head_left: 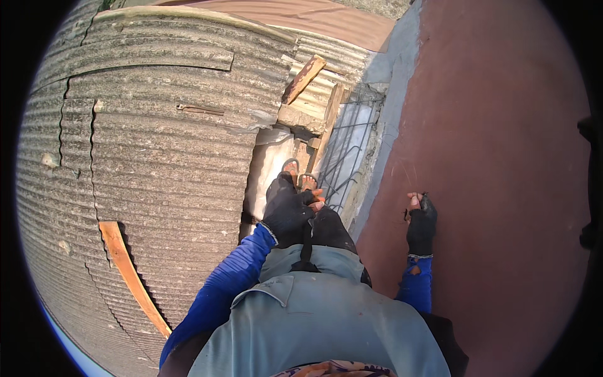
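Note:
My left hand point(290, 217), in a black glove with bare fingertips, is held before my thighs above my feet. Its fingers are curled together, and whatever they may hold is hidden. Out to the right, my right hand point(422, 221) wears a similar glove and is closed in a pinch. A few thin strands that look like wire point(405, 173) rise from its fingertips against the reddish wall. Beyond my left hand, a cage of dark steel rebar point(348, 141) lies in a narrow channel beside the wall.
Grey corrugated roof sheets point(169, 151) spread across the left, with a long orange-brown board point(132, 270) on them. A short plank point(304, 80) and an upright board point(328, 125) stand ahead of my sandalled feet point(300, 176). The reddish wall point(496, 157) borders the right side.

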Available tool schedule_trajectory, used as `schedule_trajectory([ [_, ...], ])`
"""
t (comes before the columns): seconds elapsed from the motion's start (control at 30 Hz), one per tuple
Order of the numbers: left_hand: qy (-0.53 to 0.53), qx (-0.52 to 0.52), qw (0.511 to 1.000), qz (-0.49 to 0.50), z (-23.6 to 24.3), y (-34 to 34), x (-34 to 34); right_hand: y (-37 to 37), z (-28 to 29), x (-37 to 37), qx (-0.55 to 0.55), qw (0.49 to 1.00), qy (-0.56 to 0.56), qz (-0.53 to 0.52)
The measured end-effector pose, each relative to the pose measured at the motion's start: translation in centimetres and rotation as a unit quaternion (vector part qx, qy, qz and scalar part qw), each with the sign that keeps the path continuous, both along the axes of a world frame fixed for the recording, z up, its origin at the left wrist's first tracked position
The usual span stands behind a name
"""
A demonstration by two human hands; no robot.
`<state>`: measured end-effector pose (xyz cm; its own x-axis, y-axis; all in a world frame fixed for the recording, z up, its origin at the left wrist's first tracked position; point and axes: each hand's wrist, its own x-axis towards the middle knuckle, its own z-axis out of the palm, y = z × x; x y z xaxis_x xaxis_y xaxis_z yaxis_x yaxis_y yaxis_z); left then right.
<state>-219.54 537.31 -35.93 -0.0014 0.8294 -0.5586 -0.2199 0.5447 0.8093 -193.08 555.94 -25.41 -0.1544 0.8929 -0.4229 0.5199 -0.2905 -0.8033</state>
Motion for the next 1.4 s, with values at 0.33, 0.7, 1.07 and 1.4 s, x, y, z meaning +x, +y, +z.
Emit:
schedule_trajectory([
  [0.33, -0.285, 0.118, 0.947, 0.092, 17.5, 14.7, -0.4, -2.4, 6.1, -4.1, 0.113, 0.972, 0.094, 0.182],
  [0.7, -0.264, 0.26, 0.927, 0.057, 25.1, 20.1, -2.5, -1.4, 7.1, -2.3, 0.177, 0.955, 0.028, 0.235],
  [1.07, -0.127, 0.124, 0.974, -0.14, 24.4, 17.0, 4.2, -0.1, 13.5, -1.4, 0.131, 0.93, 0.337, 0.067],
  [1.4, 0.02, 0.079, 0.964, -0.253, 25.2, 15.9, 5.9, 1.4, 15.1, 1.1, 0.203, 0.94, 0.246, 0.126],
])
